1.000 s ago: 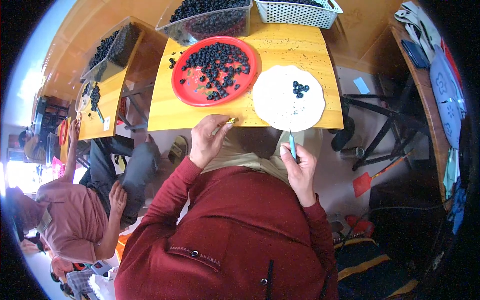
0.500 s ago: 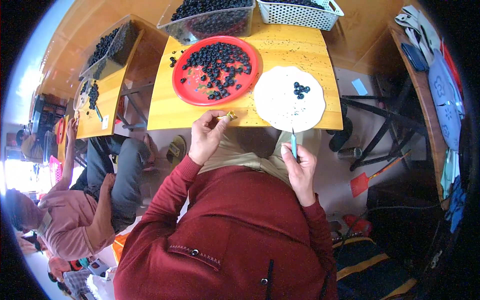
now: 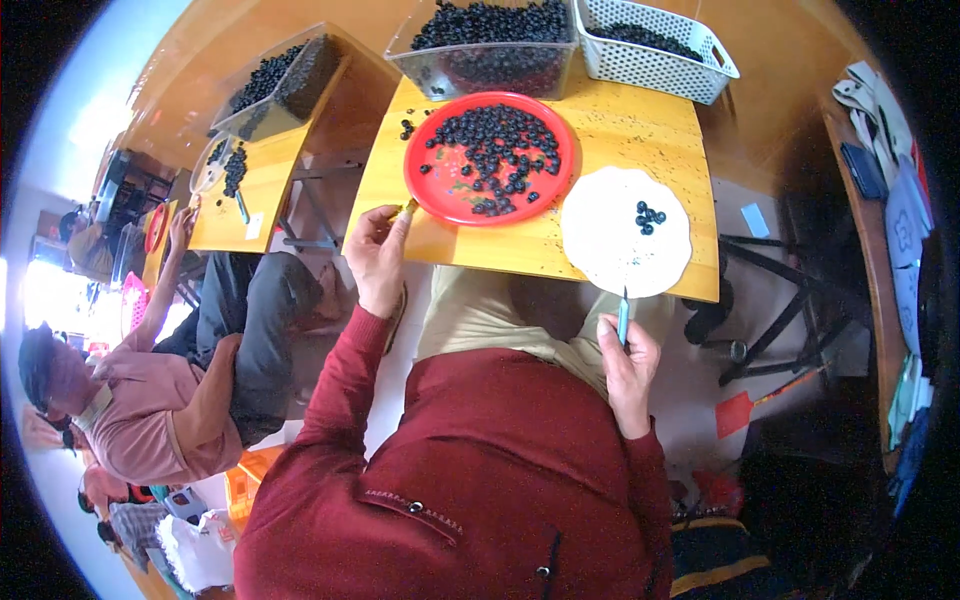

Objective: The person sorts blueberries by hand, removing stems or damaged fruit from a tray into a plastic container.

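At the left part of the table's near edge, my left hand [image 3: 378, 262] is closed, pinching a small yellow-gold piece [image 3: 403, 211] too small to make out. It is beside the red round tray [image 3: 425, 200], on which many small black bead-like balls [image 3: 490, 135] lie loosely spread. My right hand [image 3: 628, 368] grips a slim teal-handled tool [image 3: 623, 322] with a thin dark point. That point reaches the near rim of a white scalloped plate [image 3: 600, 240]. Several of the black balls [image 3: 649, 217] sit grouped on the plate's right half.
A clear plastic bin [image 3: 480, 75] and a white perforated basket [image 3: 655, 65], both holding black balls, stand at the table's [image 3: 440, 245] far side. Dark crumbs speckle the wood. At left, another person [image 3: 150, 410] sits by a second table with a similar bin [image 3: 280, 90].
My left hand has moved left, from in front of the red tray to its left side, still pinching the yellow-gold piece. My right hand keeps its grip near the plate. The view has shifted.
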### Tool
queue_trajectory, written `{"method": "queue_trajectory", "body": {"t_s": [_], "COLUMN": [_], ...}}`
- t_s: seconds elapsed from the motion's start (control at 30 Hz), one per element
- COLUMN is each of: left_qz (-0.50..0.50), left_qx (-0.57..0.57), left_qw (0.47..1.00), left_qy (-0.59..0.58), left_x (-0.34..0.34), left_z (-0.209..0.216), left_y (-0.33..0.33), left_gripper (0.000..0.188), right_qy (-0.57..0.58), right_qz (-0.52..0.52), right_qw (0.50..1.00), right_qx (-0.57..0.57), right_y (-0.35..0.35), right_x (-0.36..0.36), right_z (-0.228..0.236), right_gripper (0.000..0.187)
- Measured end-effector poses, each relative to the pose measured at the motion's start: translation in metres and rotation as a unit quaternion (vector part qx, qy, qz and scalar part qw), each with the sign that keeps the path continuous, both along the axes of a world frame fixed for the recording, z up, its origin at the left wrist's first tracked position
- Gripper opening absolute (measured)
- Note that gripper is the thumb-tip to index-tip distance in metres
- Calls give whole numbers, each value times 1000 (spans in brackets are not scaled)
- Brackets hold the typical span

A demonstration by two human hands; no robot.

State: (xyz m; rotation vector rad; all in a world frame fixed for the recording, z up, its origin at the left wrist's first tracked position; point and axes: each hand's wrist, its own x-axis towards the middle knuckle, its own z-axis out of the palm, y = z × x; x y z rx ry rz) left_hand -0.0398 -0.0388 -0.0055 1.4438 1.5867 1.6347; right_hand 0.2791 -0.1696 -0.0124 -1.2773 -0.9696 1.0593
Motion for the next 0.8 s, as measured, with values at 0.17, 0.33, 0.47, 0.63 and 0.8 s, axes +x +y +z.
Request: {"method": "queue_trajectory", "body": {"t_s": [0.17,0.33,0.47,0.63,0.8], "left_qz": [85,30,-21,-17,-2], "left_qx": [35,31,41,76,141], "left_qw": [985,904,918,918,921], "left_qy": [146,424,394,389,362], "left_x": [-49,-64,-65,-70,-26], "left_z": [-2,-5,-8,-7,16], "left_y": [39,57,56,47,46], "left_gripper": [14,13,10,11,10], "right_qy": [-9,2,-16,-32,-26], "right_qz": [21,6,-5,-1,-9], "right_qw": [1000,1000,1000,999,1000], "right_qx": [4,-14,-9,7,1], "right_y": [-2,-2,0,3,-2], "right_x": [0,-2,1,1,6], "right_z": [-5,0,5,5,0], "right_gripper": [17,16,15,16,18]}}
